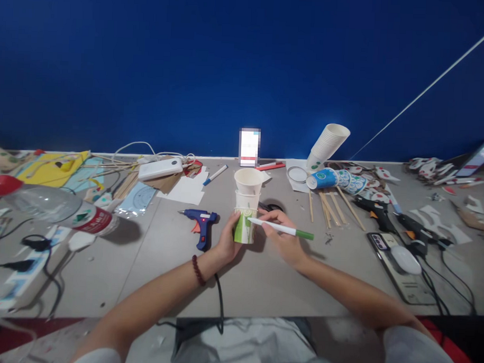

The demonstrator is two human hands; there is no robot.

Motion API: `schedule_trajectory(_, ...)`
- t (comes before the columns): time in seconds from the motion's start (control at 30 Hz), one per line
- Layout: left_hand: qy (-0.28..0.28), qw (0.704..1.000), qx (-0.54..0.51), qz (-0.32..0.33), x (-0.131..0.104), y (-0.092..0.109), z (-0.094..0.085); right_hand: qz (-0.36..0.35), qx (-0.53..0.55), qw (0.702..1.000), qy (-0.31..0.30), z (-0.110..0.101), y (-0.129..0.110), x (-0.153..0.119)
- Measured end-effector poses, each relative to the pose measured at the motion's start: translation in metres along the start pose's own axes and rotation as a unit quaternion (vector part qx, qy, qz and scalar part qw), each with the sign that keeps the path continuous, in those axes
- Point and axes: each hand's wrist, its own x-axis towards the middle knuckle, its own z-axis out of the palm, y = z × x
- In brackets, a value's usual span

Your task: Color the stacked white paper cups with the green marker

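Note:
Slightly tilted away, a short stack of paper cups (248,195) stands in front of me, with a green and white pattern on the lowest one. My left hand (227,239) is wrapped round the left side of that patterned cup. A white marker with a green end (282,227) is pinched in my right hand (282,238), its tip at the cup's patterned side. Whether the tip touches the cup, I cannot tell. Left of my left hand lies a blue hot glue gun (202,222) with an orange trigger.
At left are a plastic bottle (66,207) and a power strip (28,269). A tall stack of white cups (328,145) leans at the back right, near wooden sticks (332,208). Further right lie black glue guns (376,211) and a phone (397,271).

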Motion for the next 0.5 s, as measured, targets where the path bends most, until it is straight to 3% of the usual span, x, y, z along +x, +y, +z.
schedule_trajectory(0.5,-0.019,1.0,0.013,0.009,-0.0003,-0.001,-0.0027,-0.058,-0.011,0.998,-0.01,-0.0056,0.0009,0.0018)
